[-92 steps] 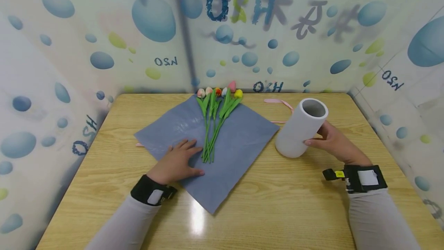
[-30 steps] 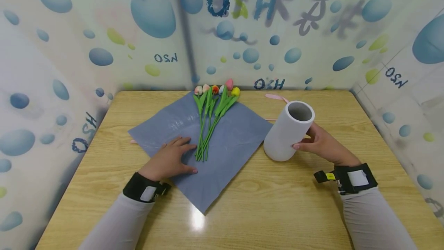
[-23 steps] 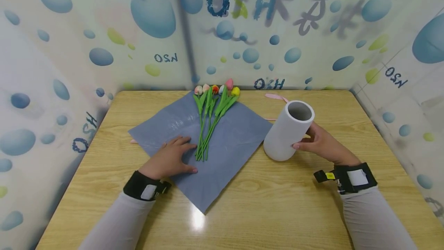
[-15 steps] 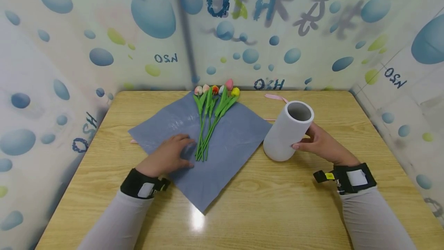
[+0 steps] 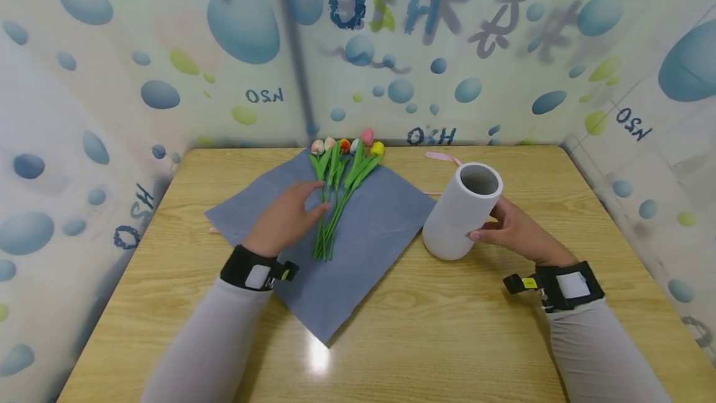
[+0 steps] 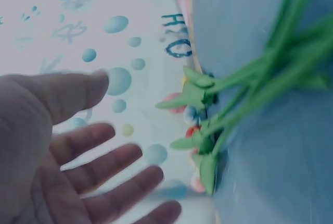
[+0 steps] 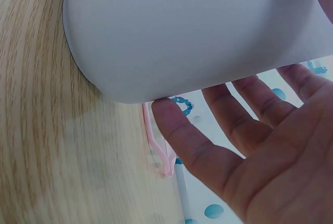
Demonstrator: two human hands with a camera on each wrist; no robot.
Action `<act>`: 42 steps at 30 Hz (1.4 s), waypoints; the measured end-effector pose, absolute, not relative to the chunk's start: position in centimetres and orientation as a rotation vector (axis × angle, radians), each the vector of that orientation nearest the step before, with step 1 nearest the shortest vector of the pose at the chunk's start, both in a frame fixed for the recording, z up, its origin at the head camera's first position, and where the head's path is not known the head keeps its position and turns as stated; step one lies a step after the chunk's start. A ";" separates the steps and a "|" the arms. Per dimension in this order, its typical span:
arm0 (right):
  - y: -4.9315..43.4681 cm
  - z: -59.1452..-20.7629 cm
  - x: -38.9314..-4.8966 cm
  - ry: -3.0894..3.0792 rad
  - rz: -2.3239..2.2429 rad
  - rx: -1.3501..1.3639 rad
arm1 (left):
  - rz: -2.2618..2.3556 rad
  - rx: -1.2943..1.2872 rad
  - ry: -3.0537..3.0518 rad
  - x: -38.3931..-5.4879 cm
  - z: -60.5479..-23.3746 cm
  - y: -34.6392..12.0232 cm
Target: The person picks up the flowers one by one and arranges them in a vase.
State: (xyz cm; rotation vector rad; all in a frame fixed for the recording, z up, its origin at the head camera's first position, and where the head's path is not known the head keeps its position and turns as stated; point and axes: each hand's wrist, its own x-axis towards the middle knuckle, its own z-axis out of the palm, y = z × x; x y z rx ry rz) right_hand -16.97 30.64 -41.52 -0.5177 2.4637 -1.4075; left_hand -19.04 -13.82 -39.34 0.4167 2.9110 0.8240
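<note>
Several artificial tulips (image 5: 336, 204) with green stems lie on a blue-grey sheet of wrapping paper (image 5: 380, 229), their coloured heads at its far corner. My left hand (image 5: 286, 216) hovers over the stems, thumb and fingers spread apart. In the left wrist view the left palm (image 6: 47, 177) holds nothing, and its fingers are extended beside the tulips. A white cylindrical vase (image 5: 455, 222) leans to the right beside the paper, its mouth up. My right hand (image 5: 520, 232) grips the vase, thumb on the near side, and fingertips (image 7: 169, 112) along its other side.
Pink ribbon (image 5: 442, 157) shows behind the vase, and a short end of it pokes out from the paper's left corner. A wood-grain table (image 5: 425, 341) carries everything. Patterned walls (image 5: 391, 67) stand behind it and along both sides.
The vase, gripped by my right hand, shifted left toward the paper earlier and has since stayed put. My left hand has lifted off the paper and moved forward over the stems.
</note>
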 end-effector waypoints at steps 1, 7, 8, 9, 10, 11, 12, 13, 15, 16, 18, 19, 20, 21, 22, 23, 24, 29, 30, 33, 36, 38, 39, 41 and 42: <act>30.6 -41.5 -17.0 2.463 -1.408 -0.518 | 0.852 0.386 2.914 -19.4 -39.4 -13.4; 30.6 -41.6 -17.1 2.457 -1.410 -0.516 | 1.055 0.251 2.941 -21.3 -40.8 -11.8; 30.5 -41.7 -17.1 2.456 -1.410 -0.516 | 1.068 0.229 2.950 -21.6 -41.1 -11.7; 30.5 -41.7 -17.1 2.454 -1.411 -0.518 | 1.074 0.207 2.961 -21.8 -41.3 -11.6; 30.5 -41.7 -17.1 2.454 -1.411 -0.519 | 1.075 0.187 2.968 -22.0 -41.6 -11.5; 30.5 -41.8 -17.1 2.455 -1.411 -0.519 | 1.069 0.168 2.974 -22.2 -41.8 -11.4; 30.5 -41.8 -17.2 2.456 -1.410 -0.521 | 1.064 0.149 2.975 -22.3 -42.1 -11.4; 30.5 -41.8 -17.2 2.456 -1.409 -0.524 | 1.056 0.131 2.973 -22.4 -42.3 -11.5; 30.5 -41.9 -17.2 2.459 -1.408 -0.529 | 1.064 0.102 2.957 -22.5 -42.7 -11.5; 30.5 -41.9 -17.2 2.462 -1.406 -0.529 | 1.075 0.088 2.943 -22.6 -42.9 -11.6; 30.6 -41.9 -17.3 2.465 -1.405 -0.528 | 1.107 0.064 2.914 -22.7 -43.2 -11.6; 30.6 -41.9 -17.3 2.465 -1.405 -0.525 | 1.120 0.055 2.901 -22.8 -43.3 -11.6; 30.6 -41.9 -17.3 2.464 -1.405 -0.522 | 1.138 0.046 2.886 -22.8 -43.5 -11.6; 30.6 -41.9 -17.3 2.465 -1.402 -0.519 | 1.148 0.039 2.876 -22.9 -43.6 -11.6; 30.7 -41.9 -17.3 2.463 -1.402 -0.516 | 1.158 0.032 2.868 -22.9 -43.8 -11.6; 30.7 -41.9 -17.2 2.461 -1.403 -0.515 | 1.163 0.030 2.863 -23.0 -43.9 -11.5; 30.7 -41.9 -17.2 2.459 -1.404 -0.514 | 1.163 0.030 2.857 -23.1 -44.1 -11.5; 30.7 -41.9 -17.1 2.461 -1.408 -0.524 | 1.154 0.033 2.854 -23.5 -44.9 -11.4; 30.7 -41.9 -17.1 2.461 -1.408 -0.526 | 1.156 0.031 2.853 -23.5 -45.0 -11.4; 30.7 -41.9 -17.1 2.463 -1.408 -0.526 | 1.164 0.020 2.854 -23.5 -45.2 -11.4; 30.7 -41.9 -17.1 2.459 -1.410 -0.527 | 1.169 0.023 2.860 -23.4 -45.3 -11.4; 30.7 -41.9 -17.1 2.456 -1.410 -0.525 | 1.166 0.033 2.869 -23.5 -45.4 -11.5; 30.7 -41.9 -17.1 2.455 -1.411 -0.525 | 1.168 0.036 2.869 -23.5 -45.4 -11.5; 30.7 -41.8 -17.1 2.454 -1.411 -0.523 | 1.168 0.042 2.867 -23.6 -45.5 -11.5; 30.7 -41.9 -17.1 2.454 -1.411 -0.521 | 1.170 0.044 2.863 -23.6 -45.5 -11.4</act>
